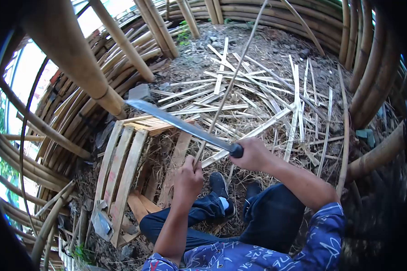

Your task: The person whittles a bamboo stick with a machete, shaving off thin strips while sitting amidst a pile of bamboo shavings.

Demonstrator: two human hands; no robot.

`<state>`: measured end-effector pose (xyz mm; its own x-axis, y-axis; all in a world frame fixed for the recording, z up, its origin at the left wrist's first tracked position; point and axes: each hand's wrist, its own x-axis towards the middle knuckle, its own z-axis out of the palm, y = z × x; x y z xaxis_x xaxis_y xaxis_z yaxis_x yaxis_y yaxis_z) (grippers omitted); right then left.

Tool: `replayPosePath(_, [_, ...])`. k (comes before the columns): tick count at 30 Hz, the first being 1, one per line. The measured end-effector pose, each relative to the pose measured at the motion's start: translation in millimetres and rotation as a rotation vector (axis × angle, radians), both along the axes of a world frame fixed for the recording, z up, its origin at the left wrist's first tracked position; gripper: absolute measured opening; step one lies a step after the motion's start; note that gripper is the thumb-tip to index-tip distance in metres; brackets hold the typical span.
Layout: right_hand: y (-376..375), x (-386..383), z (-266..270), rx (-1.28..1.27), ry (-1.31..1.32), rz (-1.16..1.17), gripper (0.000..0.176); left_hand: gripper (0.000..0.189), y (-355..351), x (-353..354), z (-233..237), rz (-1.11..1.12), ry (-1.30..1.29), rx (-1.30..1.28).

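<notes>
My right hand is closed around the dark handle of a machete, whose long blade points to the left and slightly up. In my left hand is a long thin bamboo strip, gripped low near my knees and rising away toward the top of the view. The blade crosses the strip just above my left fist, overlapping it in this view. Where the strip ends below the fist is hidden.
Many split bamboo slats lie scattered on the ground ahead. At left stands a slatted wooden crate, a grey block behind it. A thick bamboo post leans in close to the blade tip. Stacked bamboo poles wall the space.
</notes>
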<state>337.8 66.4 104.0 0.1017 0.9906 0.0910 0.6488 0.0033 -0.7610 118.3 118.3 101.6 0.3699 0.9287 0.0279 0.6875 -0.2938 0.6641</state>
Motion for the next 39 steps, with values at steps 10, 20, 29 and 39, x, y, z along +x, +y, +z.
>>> replayPosePath(10, [6,17,-26,-0.123,-0.334,-0.002,0.023,0.017,-15,34,-38,-0.103,0.012,0.031])
replayPosePath(20, [9,54,-37,-0.414,-0.646,-0.047,0.016,0.024,-23,28,-60,-0.172,0.155,0.014])
replayPosePath(29, [-8,145,-107,-0.607,-0.562,-0.577,0.028,0.019,-55,-28,-54,-0.164,0.311,-0.128])
replayPosePath(39, [-10,123,-86,-0.561,-0.658,-0.298,0.025,0.020,-46,-21,-105,-0.222,0.152,-0.748])
